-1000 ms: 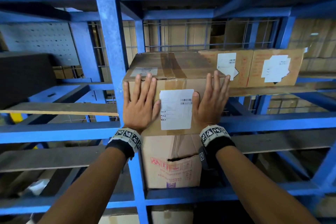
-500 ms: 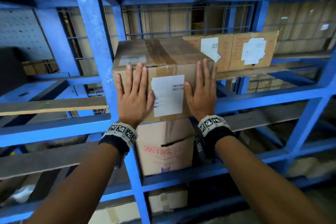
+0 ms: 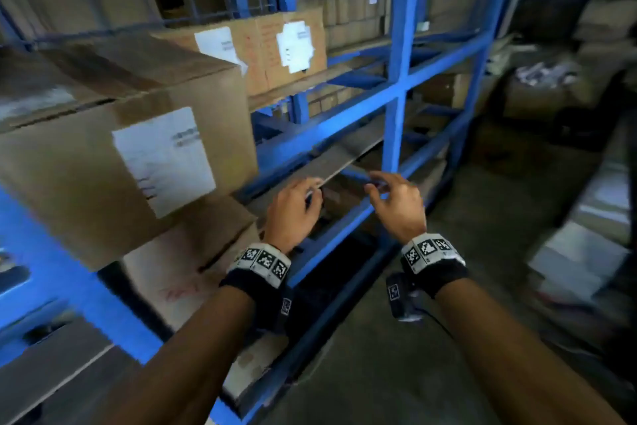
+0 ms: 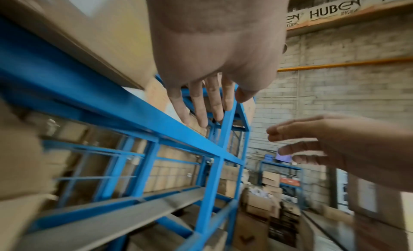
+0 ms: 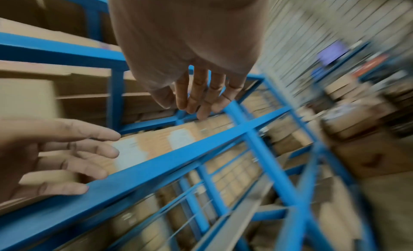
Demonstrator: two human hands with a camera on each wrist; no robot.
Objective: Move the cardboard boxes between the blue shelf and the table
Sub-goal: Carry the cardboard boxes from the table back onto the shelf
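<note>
A large cardboard box [image 3: 113,135] with a white label sits on the blue shelf [image 3: 396,93], at the left of the head view. Two smaller labelled boxes [image 3: 269,45] stand behind it on the same level. My left hand [image 3: 296,204] and right hand [image 3: 396,200] hang free in front of the shelf, to the right of the big box and below its level, touching nothing. Both hold nothing, with fingers loosely relaxed. In the left wrist view the left hand's fingers [image 4: 201,106] point along the blue beam. In the right wrist view the right hand's fingers [image 5: 201,96] hang loose.
Another cardboard box [image 3: 186,259] sits on the shelf level under the big one. Blue uprights and beams run to the right. More boxes and clutter [image 3: 551,80] stand at the far right on a dark concrete floor [image 3: 413,355]. The picture is blurred by motion.
Both hands have left the front of the big box and dropped down and right. The head view has swung right, so the box now sits at the left.
</note>
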